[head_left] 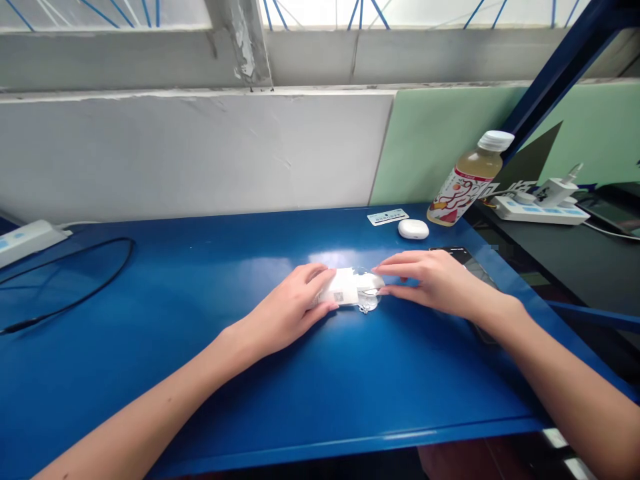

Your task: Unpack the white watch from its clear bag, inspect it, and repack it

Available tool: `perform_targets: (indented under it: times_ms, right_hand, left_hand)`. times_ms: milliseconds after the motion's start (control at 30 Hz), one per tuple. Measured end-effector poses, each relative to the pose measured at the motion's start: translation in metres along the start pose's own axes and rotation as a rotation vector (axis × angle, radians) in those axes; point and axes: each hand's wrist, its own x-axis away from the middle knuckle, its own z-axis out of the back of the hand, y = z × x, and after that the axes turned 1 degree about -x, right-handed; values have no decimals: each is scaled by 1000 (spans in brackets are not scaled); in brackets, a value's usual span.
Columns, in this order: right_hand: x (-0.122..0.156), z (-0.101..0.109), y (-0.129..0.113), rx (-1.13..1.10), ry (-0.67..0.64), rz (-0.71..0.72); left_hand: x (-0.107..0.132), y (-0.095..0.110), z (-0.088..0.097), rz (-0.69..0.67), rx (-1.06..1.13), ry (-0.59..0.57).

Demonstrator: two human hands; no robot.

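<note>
Near the middle of the blue desk point(280, 393), my left hand point(300, 300) is closed around a small white box point(344, 287) with a square printed code. A smooth white piece point(369, 282) sticks out from the box's right end. My right hand point(430, 277) has its index finger and thumb on either side of that piece, fingertips against its right end. Beneath it lies a thin, round, pale item point(369, 303) with a small chain-like edge; its kind is unclear. A dark phone point(475, 267) rests under my right wrist, partly hidden.
Behind my right hand are a white earbud case point(413, 229), a printed card point(387, 217) and a drink bottle point(465, 180). Power strips point(540, 210) stand right and left point(30, 241). A black cable point(95, 297) loops at left. A blue post point(555, 73) rises at right.
</note>
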Motion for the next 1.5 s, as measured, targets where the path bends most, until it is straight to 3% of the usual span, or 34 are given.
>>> perform_targets:
  times_ms: [233, 600, 900, 1133, 1267, 1400, 1500]
  right_hand:
    - [5, 16, 6, -14, -101, -104]
    - [1, -2, -19, -117, -69, -45]
    - [1, -12, -36, -292, -131, -72]
    - [-1, -11, -32, -265, -137, -48]
    - [-2, -5, -22, -234, -61, -39]
    - [-1, -4, -14, -113, 103, -111]
    - [-1, -9, -13, -14, 102, -195]
  left_hand:
    - [0, 0, 0, 30, 9, -19]
    - [0, -1, -2, 24, 28, -1]
    - [1, 1, -9, 4, 27, 33]
    - [-1, 5, -13, -27, -111, -77]
    - [-1, 6, -10, -13, -177, -200]
    - [1, 5, -10, -19, -192, -195]
    - [2, 5, -10, -29, -193, -176]
